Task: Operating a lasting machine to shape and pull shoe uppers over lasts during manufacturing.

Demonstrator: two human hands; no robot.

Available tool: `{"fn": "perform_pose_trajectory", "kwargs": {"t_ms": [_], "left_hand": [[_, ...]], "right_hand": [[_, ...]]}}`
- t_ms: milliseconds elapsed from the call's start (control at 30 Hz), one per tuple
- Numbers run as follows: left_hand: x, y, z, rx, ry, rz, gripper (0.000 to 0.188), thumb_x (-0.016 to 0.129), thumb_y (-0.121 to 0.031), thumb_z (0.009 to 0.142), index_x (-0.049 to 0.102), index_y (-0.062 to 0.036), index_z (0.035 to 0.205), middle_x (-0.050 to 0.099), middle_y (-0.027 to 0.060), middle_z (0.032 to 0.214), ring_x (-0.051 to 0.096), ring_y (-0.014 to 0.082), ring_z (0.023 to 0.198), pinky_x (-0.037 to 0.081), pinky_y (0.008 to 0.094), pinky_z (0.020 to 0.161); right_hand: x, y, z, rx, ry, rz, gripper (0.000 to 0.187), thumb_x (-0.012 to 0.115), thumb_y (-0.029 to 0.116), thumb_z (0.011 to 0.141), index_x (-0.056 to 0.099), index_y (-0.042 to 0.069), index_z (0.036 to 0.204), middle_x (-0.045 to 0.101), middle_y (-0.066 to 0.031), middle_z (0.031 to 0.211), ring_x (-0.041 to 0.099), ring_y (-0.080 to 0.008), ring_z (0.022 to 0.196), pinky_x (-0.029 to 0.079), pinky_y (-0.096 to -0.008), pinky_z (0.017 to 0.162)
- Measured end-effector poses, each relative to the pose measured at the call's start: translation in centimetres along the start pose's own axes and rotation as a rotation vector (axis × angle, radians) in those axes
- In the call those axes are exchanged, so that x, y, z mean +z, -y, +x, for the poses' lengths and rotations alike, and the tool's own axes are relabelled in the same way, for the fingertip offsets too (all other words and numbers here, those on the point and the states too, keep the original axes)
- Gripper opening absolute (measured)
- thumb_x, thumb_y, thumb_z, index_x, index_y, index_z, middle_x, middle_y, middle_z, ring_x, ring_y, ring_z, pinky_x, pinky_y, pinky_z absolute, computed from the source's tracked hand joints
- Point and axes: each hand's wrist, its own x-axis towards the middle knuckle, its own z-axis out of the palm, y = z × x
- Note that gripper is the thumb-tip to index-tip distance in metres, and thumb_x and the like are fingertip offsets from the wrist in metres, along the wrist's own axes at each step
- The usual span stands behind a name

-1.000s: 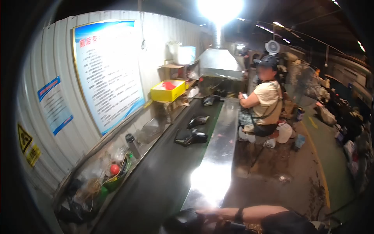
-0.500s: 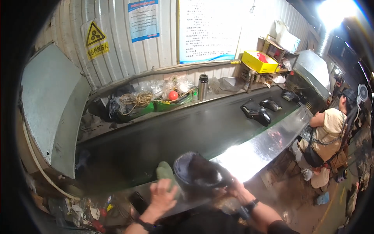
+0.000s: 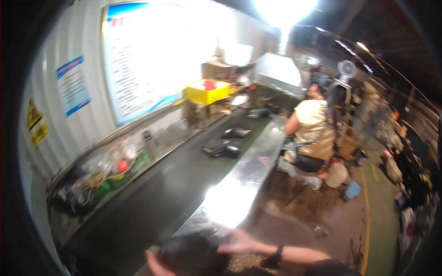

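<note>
At the lower edge a black boot point(image 3: 195, 253), smeared by motion, lies between my two hands over the near end of the metal ledge point(image 3: 246, 184). My right hand point(image 3: 239, 241) is at its right side, with the fingers against the boot. On the other side my left hand point(image 3: 156, 264) shows only in part, cut off by the lower edge, and its grip is unclear. A small green bit point(image 3: 154, 249) shows beside its fingers. Farther up the dark conveyor belt point(image 3: 152, 202) lie black shoes point(image 3: 223, 149).
Along the wall side are green trays of cords and plastic bags point(image 3: 99, 177), a red ball point(image 3: 122, 166) and a steel flask point(image 3: 149, 142). A yellow box point(image 3: 207, 92) stands on a shelf. A co-worker point(image 3: 315, 124) sits at the belt's far right, near a metal hood point(image 3: 276, 71).
The view has swung to the right and up, so wall and belt have shifted left. The boot and both hands now sit lower, and my left hand is mostly out of view.
</note>
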Motion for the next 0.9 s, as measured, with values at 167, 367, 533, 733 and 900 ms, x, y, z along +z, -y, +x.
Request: {"fn": "perform_pose_trajectory", "kwargs": {"t_ms": [167,367,533,733,900], "left_hand": [[-2.4,-3.3,3.0,-0.134,0.250,0.230,0.044,0.057,-0.029,0.103,0.061,0.0058,0.129,0.062,0.0170,0.133,0.060,0.0291,0.121,0.049,0.0408,0.105],[-7.0,-3.8,10.6,0.465,-0.048,0.799,0.046,0.065,-0.030,0.100,0.066,0.0102,0.121,0.068,0.0178,0.123,0.063,0.0295,0.112,0.050,0.0395,0.098],[-6.1,-2.9,13.6,0.591,-0.289,0.947,0.044,0.069,-0.029,0.096,0.068,0.0084,0.119,0.071,0.0170,0.115,0.067,0.0298,0.099,0.052,0.0385,0.088],[-10.1,-0.4,14.3,0.445,-0.400,0.915,0.046,0.069,-0.033,0.091,0.067,0.0013,0.122,0.070,0.0150,0.113,0.066,0.0260,0.096,0.052,0.0411,0.086],[-3.1,1.7,7.3,0.315,-0.249,0.740,0.053,0.078,-0.037,0.079,0.069,0.0003,0.115,0.072,0.0129,0.104,0.067,0.0250,0.101,0.051,0.0384,0.091]], "right_hand": [[4.8,1.8,-4.3,-0.638,0.316,-0.178,0.058,0.061,0.021,0.100,0.041,0.010,0.153,0.065,-0.0173,0.121,0.064,-0.0331,0.111,0.049,-0.0472,0.099],[11.4,-3.8,-4.5,-0.509,0.112,-0.188,0.092,0.082,0.027,0.084,0.031,0.006,0.157,0.027,-0.0257,0.158,0.037,-0.0450,0.140,0.042,-0.0477,0.109],[14.0,-5.7,-1.5,-0.224,0.116,0.282,0.114,0.085,0.037,0.080,0.013,0.006,0.162,0.012,-0.0201,0.167,0.014,-0.0360,0.154,0.011,-0.0493,0.124],[8.7,-3.7,-1.8,-0.293,0.470,0.336,0.103,0.069,0.056,0.086,0.018,0.008,0.162,0.021,-0.0150,0.167,0.014,-0.0305,0.156,0.001,-0.0597,0.122],[6.5,-4.8,-2.8,-0.244,0.484,0.238,0.097,0.060,0.058,0.090,0.019,0.008,0.162,0.020,-0.0157,0.167,0.015,-0.0319,0.155,0.000,-0.0558,0.124]]}}
